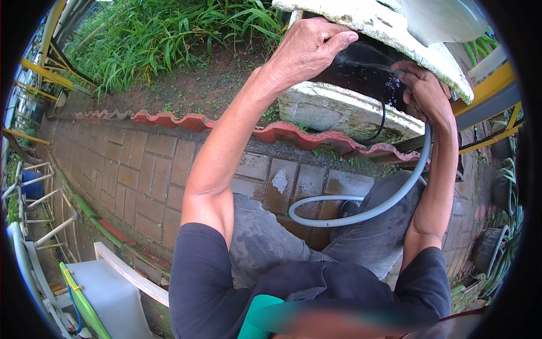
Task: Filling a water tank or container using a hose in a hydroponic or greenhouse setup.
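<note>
My left hand (319,44) is at the front edge of a raised, weathered white foam lid (377,31), its fingers curled around the edge. Below the lid is a mossy white foam box (338,112) with dark water (364,76) inside. My right hand (423,91) is at the box's right end, closed around the upper end of a grey hose (417,173); the hose's tip is hard to make out. The hose bends down past my right forearm and loops over my knee. A thin black cable (383,120) hangs over the box's front wall.
Wavy red roof tiles (296,133) stand on edge between the brick path (148,169) and the soil bed with green plants (169,42). Yellow metal bars (487,91) are at the right. A translucent plastic container (444,19) rests on the lid. A pale bin (110,292) stands lower left.
</note>
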Demonstrator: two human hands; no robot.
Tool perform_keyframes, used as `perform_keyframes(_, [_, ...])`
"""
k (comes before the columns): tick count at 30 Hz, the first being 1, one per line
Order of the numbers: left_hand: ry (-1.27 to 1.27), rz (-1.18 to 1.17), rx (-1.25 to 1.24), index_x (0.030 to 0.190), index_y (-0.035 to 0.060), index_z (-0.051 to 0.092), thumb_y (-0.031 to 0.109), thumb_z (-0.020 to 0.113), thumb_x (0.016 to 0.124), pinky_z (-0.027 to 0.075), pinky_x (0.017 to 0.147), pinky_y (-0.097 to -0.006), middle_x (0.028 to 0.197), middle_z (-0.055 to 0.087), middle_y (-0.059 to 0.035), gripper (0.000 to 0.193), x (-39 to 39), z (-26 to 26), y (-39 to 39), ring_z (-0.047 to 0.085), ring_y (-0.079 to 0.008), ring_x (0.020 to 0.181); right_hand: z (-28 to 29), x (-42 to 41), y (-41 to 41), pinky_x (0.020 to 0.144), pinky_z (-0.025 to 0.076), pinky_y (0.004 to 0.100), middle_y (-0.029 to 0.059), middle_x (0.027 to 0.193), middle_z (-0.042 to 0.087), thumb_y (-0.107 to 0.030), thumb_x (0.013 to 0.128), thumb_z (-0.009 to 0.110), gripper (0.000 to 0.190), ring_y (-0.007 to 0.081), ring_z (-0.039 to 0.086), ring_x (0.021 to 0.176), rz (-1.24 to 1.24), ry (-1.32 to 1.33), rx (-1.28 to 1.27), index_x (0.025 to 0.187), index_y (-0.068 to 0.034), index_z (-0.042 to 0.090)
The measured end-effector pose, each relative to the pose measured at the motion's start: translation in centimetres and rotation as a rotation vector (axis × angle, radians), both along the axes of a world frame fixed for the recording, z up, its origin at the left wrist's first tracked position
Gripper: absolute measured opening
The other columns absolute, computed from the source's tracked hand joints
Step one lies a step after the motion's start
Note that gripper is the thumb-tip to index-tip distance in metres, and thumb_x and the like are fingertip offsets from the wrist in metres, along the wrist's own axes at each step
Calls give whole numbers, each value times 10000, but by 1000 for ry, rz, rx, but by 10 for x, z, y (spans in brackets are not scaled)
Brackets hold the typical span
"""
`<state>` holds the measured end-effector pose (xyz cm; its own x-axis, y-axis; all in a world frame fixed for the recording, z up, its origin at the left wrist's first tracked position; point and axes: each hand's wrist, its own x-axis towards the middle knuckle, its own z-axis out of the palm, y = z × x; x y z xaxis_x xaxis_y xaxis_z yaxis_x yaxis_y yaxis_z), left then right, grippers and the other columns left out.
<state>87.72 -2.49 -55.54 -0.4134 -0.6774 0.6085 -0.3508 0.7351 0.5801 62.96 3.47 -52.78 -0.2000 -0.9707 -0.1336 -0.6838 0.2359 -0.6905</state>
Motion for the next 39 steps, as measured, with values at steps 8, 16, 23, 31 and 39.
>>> perform_keyframes(8, [13, 22, 9, 1037, 43, 742, 353, 639, 946, 526, 739, -319, 901, 735, -140, 339, 2, -3, -3, 690, -195, 817, -2, 0, 0, 345, 277, 238, 5, 580, 495, -216, 952, 478, 334, 57, 373, 376, 26, -10, 11, 1232, -120, 632])
perform_keyframes(16, [0, 63, -62, 936, 20, 751, 354, 666, 934, 386, 535, -283, 576, 516, 2, 345, 11, 2, -6, 428, -67, 585, -6, -4, -2, 351, 293, 232, 5, 613, 511, -213, 958, 477, 341, 60, 389, 400, 19, 6, -4, 1252, -133, 630])
perform_keyframes(23, [-3, 102, 99, 909, -78, 703, 254, 616, 952, 469, 622, -338, 729, 675, -182, 346, 7, 14, 3, 612, -192, 669, -9, -7, -2, 339, 292, 225, 8, 610, 513, -201, 954, 476, 344, 52, 382, 391, 56, 31, -28, 1253, -140, 634])
perform_keyframes(31, [75, 76, 90, 841, -85, 679, 226, 640, 936, 408, 535, -333, 605, 604, -117, 328, 5, 16, 6, 507, -139, 563, -13, -10, -4, 343, 295, 219, 8, 617, 518, -216, 941, 488, 356, 43, 380, 393, 59, 17, -60, 1257, -143, 635])
perform_keyframes(39, [-69, 88, 102, 980, 4, 747, 440, 639, 936, 510, 684, -277, 806, 686, -45, 451, 21, -2, -16, 626, -126, 742, -14, -11, -2, 352, 306, 227, 15, 633, 529, -220, 940, 493, 362, 50, 384, 398, 53, 51, -84, 1266, -147, 632])
